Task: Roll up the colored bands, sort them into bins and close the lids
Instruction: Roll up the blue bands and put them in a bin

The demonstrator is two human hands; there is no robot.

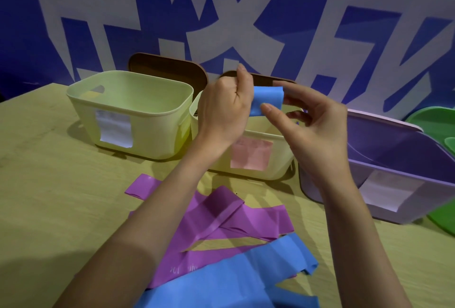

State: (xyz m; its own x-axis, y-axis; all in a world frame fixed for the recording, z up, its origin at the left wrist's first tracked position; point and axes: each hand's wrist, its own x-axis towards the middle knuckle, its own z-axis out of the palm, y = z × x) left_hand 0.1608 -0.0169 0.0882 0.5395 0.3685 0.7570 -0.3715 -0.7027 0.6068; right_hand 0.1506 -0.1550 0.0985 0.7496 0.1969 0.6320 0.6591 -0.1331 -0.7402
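While both hands work in the air, the middle bin serves as the landmark for every place below.

Head view, rolled blue band [268, 99]: held above the middle bin [280, 160], over its open mouth.
Left hand [225, 108]: fingers curled round the roll's left end, thumb up, gripping it.
Right hand [310, 123]: thumb and forefinger pinch the roll's right end; the other fingers hang loosely curled.
Loose purple bands [221, 219]: flat and overlapping on the table [49, 196], in front of the middle bin.
Loose blue bands [234, 278]: nearer the person than the purple ones, partly over them.
Left bin [130, 115]: just beside the middle bin, open, with a white label.
Purple bin [403, 174]: to the right of the middle bin, tilted, open.
Brown lids [170, 68]: stand behind the two pale bins.
Step in hand, judged: the roll looks finished and wants placing. Keep both ends pinched until it is low inside the chosen bin, or the coil may spring open; which bin takes blue I cannot tell, as the labels are unreadable.
Edges and room: bin rims sit close under the wrists, so lift clear of them. Open table lies left of the bands; right of the purple bin, green objects [433, 120] crowd the edge.
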